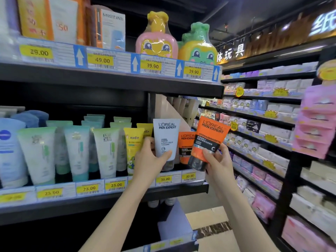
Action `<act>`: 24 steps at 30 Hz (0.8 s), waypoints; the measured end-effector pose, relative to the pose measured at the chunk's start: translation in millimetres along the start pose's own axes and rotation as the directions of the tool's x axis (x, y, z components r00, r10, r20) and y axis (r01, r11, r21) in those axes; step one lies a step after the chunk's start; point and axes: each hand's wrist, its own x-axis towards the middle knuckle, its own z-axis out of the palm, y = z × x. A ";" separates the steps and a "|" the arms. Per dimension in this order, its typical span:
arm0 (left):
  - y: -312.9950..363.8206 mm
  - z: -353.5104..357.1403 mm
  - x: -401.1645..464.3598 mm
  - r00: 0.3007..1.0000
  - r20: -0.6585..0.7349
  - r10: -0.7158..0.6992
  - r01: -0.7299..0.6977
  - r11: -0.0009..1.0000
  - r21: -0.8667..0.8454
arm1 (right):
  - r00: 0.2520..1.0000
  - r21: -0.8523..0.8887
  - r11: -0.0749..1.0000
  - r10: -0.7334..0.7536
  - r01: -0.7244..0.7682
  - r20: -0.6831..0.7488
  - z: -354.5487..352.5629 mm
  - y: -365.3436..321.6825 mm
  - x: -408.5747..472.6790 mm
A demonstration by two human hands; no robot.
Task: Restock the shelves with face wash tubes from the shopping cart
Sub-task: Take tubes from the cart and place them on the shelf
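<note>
Two bare forearms reach up from the bottom edge toward the middle shelf [109, 197]. On the left hand [148, 160] the grip is clamped on a white face wash tube [166, 139] marked L'Oréal Men Expert, thumb across its front and fingers behind; the tube stands upright, cap down, at the right end of that shelf, just above a 30.00 price tag [165, 179]. On the right hand [219, 165] the grip is clamped on an orange face wash tube [209, 140] of the same brand, tilted to the right and held out in the air just right of the white one, past the shelf's end. Between the two held tubes a second orange tube [186, 146] stands on the shelf, partly hidden, so I count two orange and one white.

Left of the white tube stand two yellow tubes [132, 148], one behind the other. Further left come rows of pale green and white tubes [76, 151], three clear in the front row with more behind; I cannot count those. At the far left is one large blue and white tube [9, 151].

Above the white tube, the upper shelf carries two cartoon-shaped bottles, one pink and yellow bottle [156, 39] and one green and yellow bottle [197, 46], with four yellow price labels along its edge.
</note>
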 end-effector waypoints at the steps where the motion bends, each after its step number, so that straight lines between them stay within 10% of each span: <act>1: -2.4 3.4 1.4 1.000 -0.012 0.000 0.000 0.999 0.042 | 1.000 -0.011 1.000 -0.009 0.010 0.003 1.3 0.3 3.2; 24: -19.0 26.6 9.5 0.998 0.058 -0.039 0.004 0.859 0.511 | 0.981 -0.212 0.975 -0.024 0.066 0.194 -5.3 28.2 41.0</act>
